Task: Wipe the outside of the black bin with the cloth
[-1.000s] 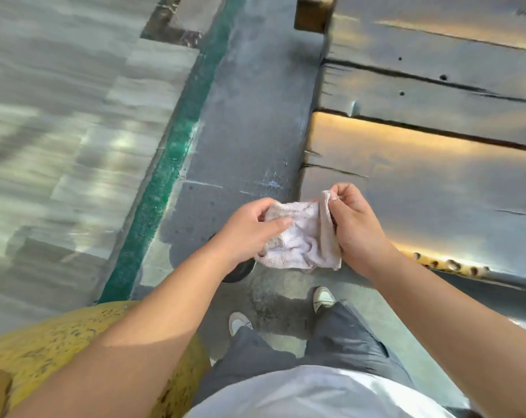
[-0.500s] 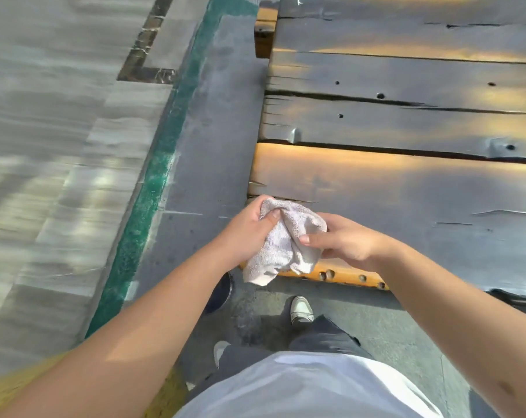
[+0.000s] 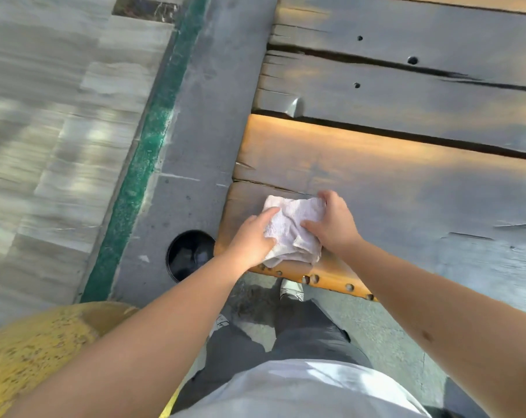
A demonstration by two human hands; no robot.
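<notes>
A crumpled white cloth (image 3: 288,229) lies on the near left corner of a wooden plank table (image 3: 376,182). My left hand (image 3: 251,241) rests on the cloth's left side with the fingers stretched out flat. On the right side, my right hand (image 3: 332,226) grips the cloth, thumb on top and fingers curled over its far edge. The black bin (image 3: 189,254) stands on the grey floor just left of the table corner, seen from above, its mouth open and dark. Neither hand touches the bin.
A rough yellow rounded object (image 3: 35,351) sits at the lower left beside my left arm. A green stripe (image 3: 144,158) runs along the floor left of the bin. My shoe (image 3: 291,289) shows under the table's front edge.
Both hands have brought the cloth down from in front of me onto the table corner. The view has shifted, and the bin's mouth now shows fully.
</notes>
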